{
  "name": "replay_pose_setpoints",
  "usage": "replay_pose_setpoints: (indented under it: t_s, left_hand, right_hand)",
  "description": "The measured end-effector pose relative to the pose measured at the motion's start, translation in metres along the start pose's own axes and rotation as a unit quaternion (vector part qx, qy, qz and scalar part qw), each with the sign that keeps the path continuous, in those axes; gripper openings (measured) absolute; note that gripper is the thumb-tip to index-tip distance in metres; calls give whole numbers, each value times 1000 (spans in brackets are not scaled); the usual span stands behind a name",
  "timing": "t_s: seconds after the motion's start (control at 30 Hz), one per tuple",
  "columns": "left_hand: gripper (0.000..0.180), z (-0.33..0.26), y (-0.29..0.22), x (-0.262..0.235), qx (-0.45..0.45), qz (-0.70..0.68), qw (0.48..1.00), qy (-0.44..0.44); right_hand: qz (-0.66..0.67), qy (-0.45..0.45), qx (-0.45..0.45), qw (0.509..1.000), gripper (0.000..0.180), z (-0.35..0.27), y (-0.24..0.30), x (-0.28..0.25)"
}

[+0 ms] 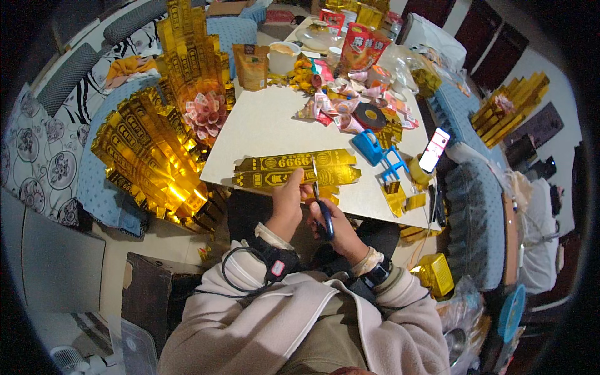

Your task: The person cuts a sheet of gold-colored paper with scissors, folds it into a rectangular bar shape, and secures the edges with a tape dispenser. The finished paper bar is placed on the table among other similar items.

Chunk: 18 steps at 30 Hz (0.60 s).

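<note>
A white cup (282, 57) stands at the far edge of the table (262, 128); what is in it cannot be seen. Two gold paper strips (294, 169) lie at the near edge. The left hand (289, 199) pinches the nearer strip. The right hand (340, 232) grips blue scissors (322, 203), blades pointing up over the strips.

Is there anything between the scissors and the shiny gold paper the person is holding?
Nothing visible is in the way. The right hand holds the scissors, whose blades point up and already overlap the gold paper strips at the near edge of the table. The left hand grips those strips just beside the blades.
</note>
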<state>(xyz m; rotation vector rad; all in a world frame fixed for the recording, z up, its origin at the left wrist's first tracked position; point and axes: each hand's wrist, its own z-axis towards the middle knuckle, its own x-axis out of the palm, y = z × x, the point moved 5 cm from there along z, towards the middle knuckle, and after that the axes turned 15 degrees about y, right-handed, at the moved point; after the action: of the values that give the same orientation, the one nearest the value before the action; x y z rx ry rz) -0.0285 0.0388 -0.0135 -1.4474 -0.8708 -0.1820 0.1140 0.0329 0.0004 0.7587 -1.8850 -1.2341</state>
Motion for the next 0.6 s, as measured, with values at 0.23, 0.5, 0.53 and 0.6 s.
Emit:
replay_pose_setpoints:
  t_s: [0.23,0.5,0.53,0.6]
  left_hand:
    - [20,-2,0,-13,-16,18,1000,-7]
    - [17,-1,6,-15,27,20,999,18]
    - [17,0,5,-15,18,10,1000,16]
    - [17,-2,4,-14,-10,-13,1000,14]
  right_hand:
    - [112,49,-1,992,53,-11,8,19]
    - [48,40,43,997,58,-22,20,12]
    - [40,40,37,998,57,-20,21,13]
    - [30,35,23,999,56,-18,20,12]
